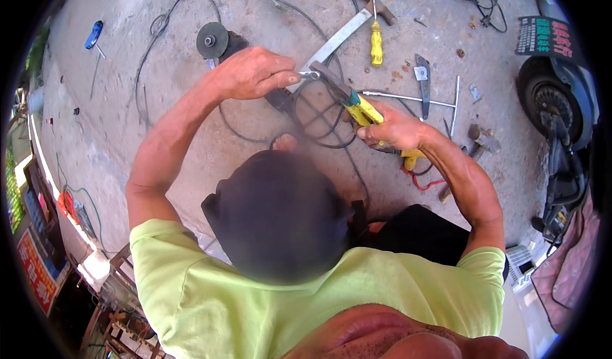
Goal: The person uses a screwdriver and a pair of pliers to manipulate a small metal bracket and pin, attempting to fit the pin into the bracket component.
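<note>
My left hand [258,72] is closed, pinching a small silver metal piece [310,75] with a ringed end, perhaps a spanner; most of it is hidden in the fingers. My right hand [395,128] is wrapped round the yellow and green handles of a pair of pliers [360,107]. The pliers' dark jaws point up and left and meet the ringed end; whether they grip it I cannot tell. Behind the hands lies a hammer [344,37] with a silver handle. Beside my left hand is an angle grinder [212,40] with a dark disc.
A yellow screwdriver [376,43], a T-handle wrench [456,98] and a second hammer [482,139] lie on the concrete floor [185,104]. Black cables loop beneath my hands. A blue-handled screwdriver [94,35] lies far left; a parked scooter's wheel [553,98] stands at right.
</note>
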A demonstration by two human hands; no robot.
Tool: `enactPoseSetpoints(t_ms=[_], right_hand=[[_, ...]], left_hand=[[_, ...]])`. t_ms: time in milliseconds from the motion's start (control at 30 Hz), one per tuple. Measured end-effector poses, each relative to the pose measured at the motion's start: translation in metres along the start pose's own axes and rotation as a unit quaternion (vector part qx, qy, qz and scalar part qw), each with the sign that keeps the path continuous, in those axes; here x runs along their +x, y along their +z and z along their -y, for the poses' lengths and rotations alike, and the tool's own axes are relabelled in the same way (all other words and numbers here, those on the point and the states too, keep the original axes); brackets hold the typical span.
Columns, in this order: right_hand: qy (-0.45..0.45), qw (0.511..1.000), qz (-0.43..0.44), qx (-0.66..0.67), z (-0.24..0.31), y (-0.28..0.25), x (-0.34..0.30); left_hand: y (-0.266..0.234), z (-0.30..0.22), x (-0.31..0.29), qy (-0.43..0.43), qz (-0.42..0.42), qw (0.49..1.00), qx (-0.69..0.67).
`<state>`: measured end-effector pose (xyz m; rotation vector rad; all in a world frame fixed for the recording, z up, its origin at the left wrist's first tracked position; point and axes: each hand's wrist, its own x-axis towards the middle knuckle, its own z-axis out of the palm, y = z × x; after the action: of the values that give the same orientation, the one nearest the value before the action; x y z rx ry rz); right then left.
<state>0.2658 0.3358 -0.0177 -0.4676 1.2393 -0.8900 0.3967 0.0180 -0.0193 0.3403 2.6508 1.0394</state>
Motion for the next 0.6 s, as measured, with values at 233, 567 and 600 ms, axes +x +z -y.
enactPoseSetpoints(t_ms=[233, 567, 600], right_hand=[[-0.077, 0.997, -0.014, -0.008, 0.003, 0.003, 0.013], [-0.102, 0.991, -0.050, -0.067, -0.013, 0.002, 0.013], [-0.100, 0.992, -0.056, -0.060, -0.018, 0.002, 0.014]], left_hand=[[-0.067, -0.005, 0.015, -0.102, 0.035, 0.993, 0.048], [-0.046, 0.020, -0.002, -0.216, -0.091, 0.897, -0.375], [-0.047, 0.021, 0.000, -0.213, -0.081, 0.899, -0.375]])
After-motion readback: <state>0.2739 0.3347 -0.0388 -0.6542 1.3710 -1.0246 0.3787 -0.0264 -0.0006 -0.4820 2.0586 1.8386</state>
